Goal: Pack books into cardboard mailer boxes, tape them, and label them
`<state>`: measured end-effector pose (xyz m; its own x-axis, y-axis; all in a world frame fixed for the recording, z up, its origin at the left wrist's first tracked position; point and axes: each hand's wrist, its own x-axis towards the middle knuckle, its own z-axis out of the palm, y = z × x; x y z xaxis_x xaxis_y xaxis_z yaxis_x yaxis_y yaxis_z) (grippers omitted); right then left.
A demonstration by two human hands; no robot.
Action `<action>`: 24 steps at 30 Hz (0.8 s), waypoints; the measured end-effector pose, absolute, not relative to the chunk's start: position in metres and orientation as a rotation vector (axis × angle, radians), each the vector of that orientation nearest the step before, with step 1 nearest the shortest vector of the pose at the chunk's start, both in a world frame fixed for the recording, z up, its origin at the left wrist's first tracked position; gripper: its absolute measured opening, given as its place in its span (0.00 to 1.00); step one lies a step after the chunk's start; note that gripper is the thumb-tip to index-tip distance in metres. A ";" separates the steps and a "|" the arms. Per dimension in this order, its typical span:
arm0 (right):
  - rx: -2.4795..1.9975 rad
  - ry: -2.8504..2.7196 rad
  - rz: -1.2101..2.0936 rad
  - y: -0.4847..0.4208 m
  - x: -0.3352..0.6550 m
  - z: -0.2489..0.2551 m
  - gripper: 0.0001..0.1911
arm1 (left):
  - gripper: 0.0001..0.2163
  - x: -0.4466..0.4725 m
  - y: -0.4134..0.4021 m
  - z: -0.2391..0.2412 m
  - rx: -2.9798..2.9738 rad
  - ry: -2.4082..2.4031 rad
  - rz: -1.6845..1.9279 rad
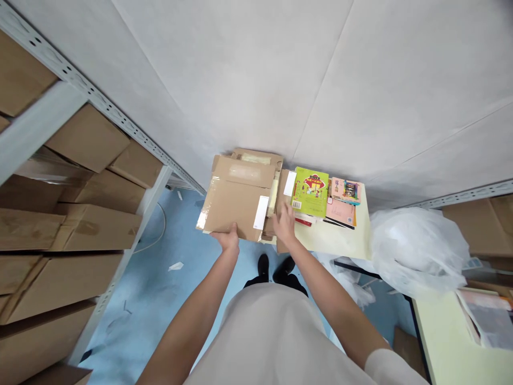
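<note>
My left hand [227, 239] grips the near edge of a flat brown cardboard box [236, 195], thumb on top and fingers underneath. The box has clear tape along its left side and a white label at its lower right. More flat cardboard lies beneath and behind it. My right hand [285, 224] is over another flat cardboard piece [282, 246], its fingers slightly apart and a little blurred; nothing shows in them. Just right of that hand lies a green book [310, 192] with a red design. Pink booklets [340, 210] sit beside it.
A pale table [356, 238] against the white wall bears the cardboard and books. Shelving with several cartons [98, 227] stands at left. At right are a bulky clear plastic bag [419, 248] and a second table [438, 331]. Paper scraps [175, 266] lie on the blue floor.
</note>
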<state>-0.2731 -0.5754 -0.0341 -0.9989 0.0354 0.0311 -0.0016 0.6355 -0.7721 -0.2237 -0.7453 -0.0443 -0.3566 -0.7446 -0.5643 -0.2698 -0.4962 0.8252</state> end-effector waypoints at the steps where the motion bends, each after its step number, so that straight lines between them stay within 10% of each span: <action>1: 0.097 -2.843 1.308 -0.581 -0.273 -0.030 0.30 | 0.29 -0.221 -0.745 -0.043 1.526 -1.314 -1.962; 9: 0.296 -3.071 1.146 -0.602 -0.269 -0.028 0.27 | 0.08 -0.196 -0.763 -0.027 1.657 -1.332 -2.148; 24: 0.172 -2.841 1.529 -0.576 -0.264 0.006 0.23 | 0.16 -0.199 -0.842 0.003 1.103 -1.323 -2.088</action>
<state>-0.2643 -0.5757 0.0061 -0.9903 -0.1360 -0.0283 -0.0513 0.5474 -0.8353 -0.1986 -0.8416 0.0027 -0.5900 -0.7049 -0.3937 -0.0548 -0.4515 0.8906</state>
